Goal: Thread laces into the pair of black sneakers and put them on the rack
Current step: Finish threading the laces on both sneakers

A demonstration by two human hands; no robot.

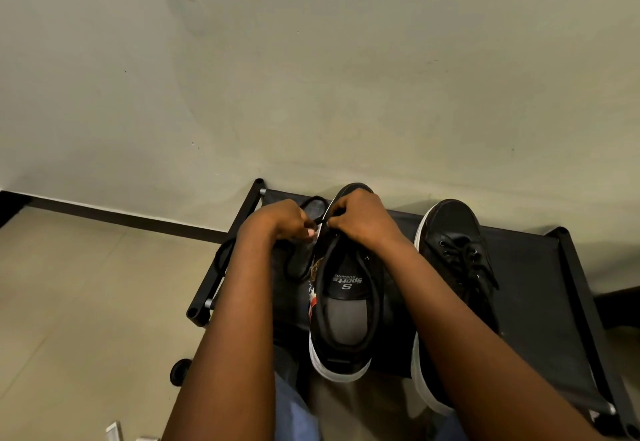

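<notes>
Both hands work at the toe end of one black sneaker (346, 302), which sits on the fabric top of a low black rack (540, 267) with its heel hanging over the near edge and its opening facing up (a printed insole label shows inside). The left hand (280, 220) has its fingers curled, pinching a black lace (294, 267) just beside the shoe's left edge; the rest of that lace trails in loose loops over the left part of the rack and across its frame bar. The right hand (360, 215) lies over the front of the shoe, its fingers curled and pinching the lace where it meets the eyelets, close to the left hand's fingertips. A second sneaker (453, 239) stands on the rack to the right, apart from the first, its lace already threaded through the eyelets. The rack stands against a pale wall (311, 59) on a tiled floor (86, 302).
</notes>
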